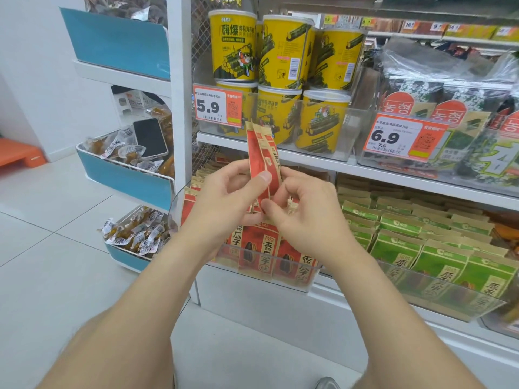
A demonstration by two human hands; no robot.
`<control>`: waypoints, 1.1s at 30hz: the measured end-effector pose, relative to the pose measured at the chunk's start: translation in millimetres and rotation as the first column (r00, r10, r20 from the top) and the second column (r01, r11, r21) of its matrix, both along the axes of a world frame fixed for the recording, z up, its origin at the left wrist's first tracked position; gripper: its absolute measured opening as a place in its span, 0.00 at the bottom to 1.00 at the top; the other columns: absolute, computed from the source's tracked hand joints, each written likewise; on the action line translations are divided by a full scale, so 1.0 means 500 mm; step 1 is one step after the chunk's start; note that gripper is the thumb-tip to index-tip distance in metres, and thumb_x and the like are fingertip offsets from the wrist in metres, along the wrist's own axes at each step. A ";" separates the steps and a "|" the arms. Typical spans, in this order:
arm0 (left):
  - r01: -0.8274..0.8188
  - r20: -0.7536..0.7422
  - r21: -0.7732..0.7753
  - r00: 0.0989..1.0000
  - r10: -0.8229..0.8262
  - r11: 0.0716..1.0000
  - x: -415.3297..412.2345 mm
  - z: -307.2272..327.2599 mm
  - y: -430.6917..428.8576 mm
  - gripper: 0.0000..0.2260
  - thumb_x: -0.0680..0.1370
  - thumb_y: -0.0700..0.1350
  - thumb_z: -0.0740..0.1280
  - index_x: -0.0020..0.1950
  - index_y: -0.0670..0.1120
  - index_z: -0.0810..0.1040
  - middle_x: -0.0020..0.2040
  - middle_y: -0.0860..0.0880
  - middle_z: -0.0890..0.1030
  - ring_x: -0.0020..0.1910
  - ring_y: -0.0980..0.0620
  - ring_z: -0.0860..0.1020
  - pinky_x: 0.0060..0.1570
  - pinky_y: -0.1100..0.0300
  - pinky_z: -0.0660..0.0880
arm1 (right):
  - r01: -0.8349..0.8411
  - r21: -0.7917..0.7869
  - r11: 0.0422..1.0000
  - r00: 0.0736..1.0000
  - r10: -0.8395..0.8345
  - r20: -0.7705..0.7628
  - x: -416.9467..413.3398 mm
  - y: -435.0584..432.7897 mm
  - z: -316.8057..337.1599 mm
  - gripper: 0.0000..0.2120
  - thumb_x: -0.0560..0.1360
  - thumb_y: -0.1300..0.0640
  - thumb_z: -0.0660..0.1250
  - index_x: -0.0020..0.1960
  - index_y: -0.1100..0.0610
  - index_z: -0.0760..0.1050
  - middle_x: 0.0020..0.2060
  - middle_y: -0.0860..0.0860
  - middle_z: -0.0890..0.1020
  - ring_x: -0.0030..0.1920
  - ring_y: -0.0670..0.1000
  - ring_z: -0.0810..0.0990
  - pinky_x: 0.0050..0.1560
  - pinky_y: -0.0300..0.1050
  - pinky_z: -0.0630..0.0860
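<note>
Two or three thin red and tan sunflower seed packets (262,153) stand upright, edge on, between my hands in front of the shelf. My left hand (224,195) grips them from the left, thumb pressed on the red side. My right hand (303,209) pinches their lower edge from the right with curled fingers. Directly below, a clear plastic bin (295,282) on the lower shelf holds more of the same red packets (264,256), standing in rows.
Green seed packets (415,248) fill the neighbouring bin on the right. Yellow seaweed roll cans (283,66) and seaweed packs (449,113) sit on the shelf above, with price tags 5.9 and 6.9. A blue tiered rack (126,178) at left holds wrapped snacks and a phone (150,137). White tiled floor lies below.
</note>
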State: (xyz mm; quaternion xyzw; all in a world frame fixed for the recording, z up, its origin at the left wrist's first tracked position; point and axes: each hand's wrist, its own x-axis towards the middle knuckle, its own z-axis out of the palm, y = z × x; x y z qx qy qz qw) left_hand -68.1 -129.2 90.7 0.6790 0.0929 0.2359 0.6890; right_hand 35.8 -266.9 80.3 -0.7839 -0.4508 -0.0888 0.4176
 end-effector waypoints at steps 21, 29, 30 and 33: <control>-0.264 -0.021 0.333 0.958 0.287 0.905 -0.004 0.000 0.009 0.07 0.88 0.43 0.64 0.62 0.52 0.79 0.46 0.51 0.89 0.44 0.54 0.88 0.44 0.46 0.86 | 0.087 0.221 0.971 0.738 0.087 -0.670 -0.006 -0.020 0.043 0.13 0.78 0.62 0.78 0.60 0.55 0.81 0.46 0.50 0.90 0.47 0.51 0.90 0.51 0.57 0.87; -0.252 0.037 0.539 0.960 0.277 0.804 0.003 -0.022 -0.007 0.12 0.79 0.58 0.76 0.51 0.54 0.76 0.49 0.61 0.84 0.44 0.56 0.84 0.46 0.47 0.83 | 0.090 0.206 0.974 0.886 0.016 -0.463 -0.009 -0.003 0.027 0.11 0.85 0.51 0.66 0.53 0.54 0.86 0.38 0.53 0.88 0.40 0.58 0.88 0.41 0.64 0.86; -0.264 0.047 0.541 0.958 0.284 0.799 0.003 -0.024 -0.006 0.13 0.78 0.59 0.76 0.50 0.53 0.75 0.48 0.60 0.83 0.43 0.55 0.83 0.45 0.46 0.83 | 0.086 0.187 0.979 0.912 -0.002 -0.410 -0.008 -0.003 0.026 0.14 0.85 0.49 0.65 0.48 0.54 0.85 0.35 0.52 0.87 0.37 0.57 0.87 0.41 0.62 0.86; -0.275 0.076 0.572 0.956 0.284 0.773 0.006 -0.027 -0.001 0.14 0.79 0.62 0.73 0.49 0.53 0.76 0.45 0.56 0.83 0.42 0.52 0.83 0.45 0.43 0.82 | 0.108 0.162 0.981 0.959 -0.060 -0.278 -0.017 -0.005 0.024 0.19 0.86 0.52 0.65 0.37 0.52 0.79 0.24 0.42 0.77 0.26 0.45 0.74 0.33 0.41 0.72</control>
